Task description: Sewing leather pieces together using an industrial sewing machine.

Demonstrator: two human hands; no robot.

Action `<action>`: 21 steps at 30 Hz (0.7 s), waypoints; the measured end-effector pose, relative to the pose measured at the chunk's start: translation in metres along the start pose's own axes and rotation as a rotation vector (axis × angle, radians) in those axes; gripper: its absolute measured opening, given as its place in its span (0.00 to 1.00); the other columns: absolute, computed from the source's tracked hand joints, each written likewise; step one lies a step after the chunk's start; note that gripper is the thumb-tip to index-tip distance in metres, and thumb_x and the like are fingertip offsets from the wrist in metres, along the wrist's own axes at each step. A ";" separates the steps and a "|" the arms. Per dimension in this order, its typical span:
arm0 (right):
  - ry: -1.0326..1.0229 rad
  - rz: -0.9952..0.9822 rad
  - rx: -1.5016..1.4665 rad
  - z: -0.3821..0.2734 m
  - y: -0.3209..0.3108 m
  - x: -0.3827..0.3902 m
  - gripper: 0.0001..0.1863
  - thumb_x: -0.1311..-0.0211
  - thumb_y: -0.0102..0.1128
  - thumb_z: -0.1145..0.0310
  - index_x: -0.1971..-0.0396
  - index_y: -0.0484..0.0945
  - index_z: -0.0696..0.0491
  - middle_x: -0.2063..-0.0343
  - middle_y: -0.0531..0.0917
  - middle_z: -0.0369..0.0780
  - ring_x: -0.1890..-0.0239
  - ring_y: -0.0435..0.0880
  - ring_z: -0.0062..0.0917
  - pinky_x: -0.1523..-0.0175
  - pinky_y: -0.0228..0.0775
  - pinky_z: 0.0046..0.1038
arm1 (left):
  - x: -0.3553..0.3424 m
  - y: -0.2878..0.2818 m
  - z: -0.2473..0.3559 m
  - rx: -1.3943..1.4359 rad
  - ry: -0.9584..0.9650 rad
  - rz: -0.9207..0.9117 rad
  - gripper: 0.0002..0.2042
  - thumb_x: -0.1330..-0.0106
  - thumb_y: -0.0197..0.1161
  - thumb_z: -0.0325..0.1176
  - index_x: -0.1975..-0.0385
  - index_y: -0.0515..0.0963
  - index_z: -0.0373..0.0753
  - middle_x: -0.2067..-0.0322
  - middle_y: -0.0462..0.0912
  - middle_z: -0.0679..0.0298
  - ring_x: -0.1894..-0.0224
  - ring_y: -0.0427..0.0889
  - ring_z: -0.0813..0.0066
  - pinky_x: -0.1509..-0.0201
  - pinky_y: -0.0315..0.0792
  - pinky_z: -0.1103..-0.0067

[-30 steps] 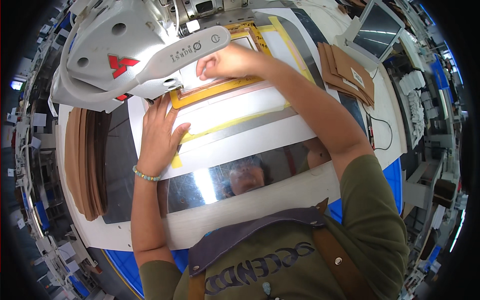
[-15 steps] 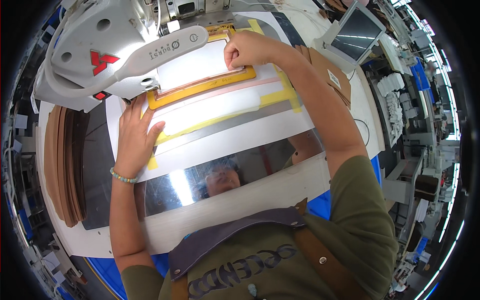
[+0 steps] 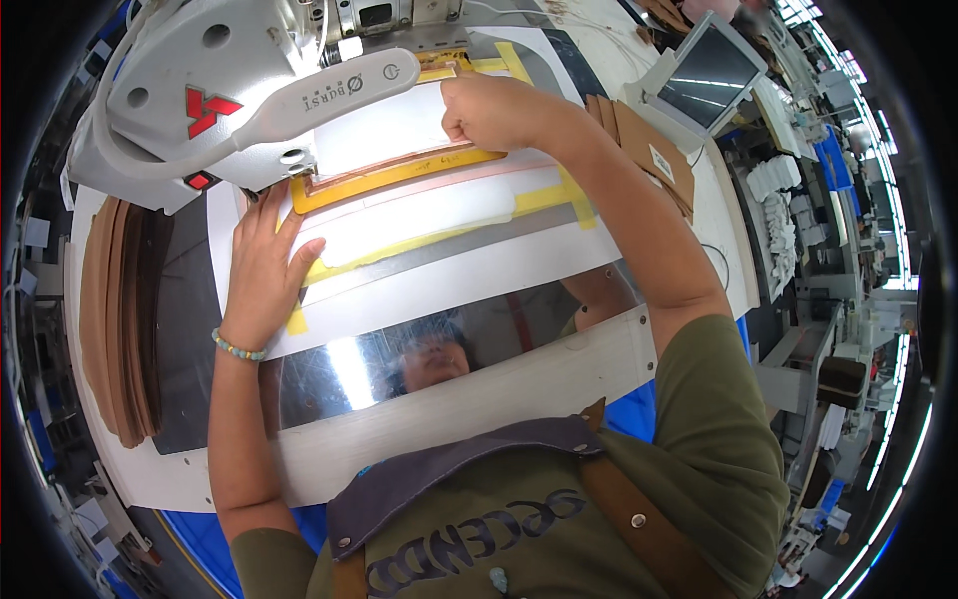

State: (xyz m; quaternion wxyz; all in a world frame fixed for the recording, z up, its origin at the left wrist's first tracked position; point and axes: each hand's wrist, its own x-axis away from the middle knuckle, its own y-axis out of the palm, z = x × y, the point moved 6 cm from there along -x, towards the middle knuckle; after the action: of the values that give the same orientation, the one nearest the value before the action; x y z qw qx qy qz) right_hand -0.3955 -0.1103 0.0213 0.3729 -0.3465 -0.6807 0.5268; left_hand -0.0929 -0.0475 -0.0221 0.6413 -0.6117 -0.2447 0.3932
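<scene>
A yellow frame (image 3: pixel 399 176) with brown strips along its inner edge lies on a white sheet (image 3: pixel 559 254) under the sewing machine head (image 3: pixel 165 110). Inside the frame shows a bright white panel (image 3: pixel 374 138). At the frame's right end, my right hand (image 3: pixel 489 115) is closed, with its curled fingers down over the panel's edge; anything pinched in them is hidden. My left hand (image 3: pixel 263 262) lies flat with fingers apart on the sheet, its fingertips near the frame's left front corner. Yellow tape (image 3: pixel 394 253) runs in strips across the sheet.
A long grey lamp (image 3: pixel 329 98) hangs over the frame. Brown panels (image 3: pixel 120 324) are stacked at the left; more brown pieces (image 3: pixel 654 155) lie at the right by a screen (image 3: pixel 711 72). A shiny metal plate (image 3: pixel 499 334) fills the table's near side.
My right hand has shifted slightly left along the frame, its fingers still curled. My left hand stays flat by the frame's corner. The whole view has moved a little.
</scene>
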 end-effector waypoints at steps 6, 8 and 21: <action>-0.060 0.170 0.329 0.003 -0.002 -0.001 0.07 0.36 0.60 0.78 0.66 0.88 0.56 0.60 0.80 0.38 0.46 0.78 0.32 0.44 0.76 0.35 | 0.000 0.003 -0.003 0.009 0.013 -0.002 0.33 0.18 0.46 0.57 0.26 0.71 0.35 0.22 0.62 0.46 0.19 0.56 0.46 0.17 0.49 0.57; -0.133 0.276 0.362 0.009 -0.010 0.003 0.07 0.35 0.58 0.77 0.66 0.87 0.57 0.62 0.80 0.38 0.47 0.78 0.32 0.43 0.76 0.36 | -0.001 0.002 -0.001 0.012 0.027 0.018 0.32 0.18 0.49 0.55 0.27 0.72 0.34 0.22 0.62 0.46 0.19 0.56 0.46 0.17 0.50 0.57; -0.012 0.221 -0.089 -0.028 -0.015 -0.008 0.06 0.37 0.58 0.77 0.71 0.83 0.52 0.70 0.86 0.42 0.61 0.83 0.36 0.56 0.76 0.39 | 0.001 0.002 -0.002 0.030 0.044 0.039 0.29 0.20 0.56 0.50 0.28 0.73 0.36 0.23 0.63 0.46 0.20 0.58 0.44 0.18 0.52 0.57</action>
State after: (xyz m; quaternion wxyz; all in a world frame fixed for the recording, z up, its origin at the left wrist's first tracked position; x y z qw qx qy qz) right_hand -0.3684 -0.1077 0.0393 0.2929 -0.4327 -0.6631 0.5360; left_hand -0.0914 -0.0480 -0.0240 0.6478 -0.6153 -0.2126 0.3957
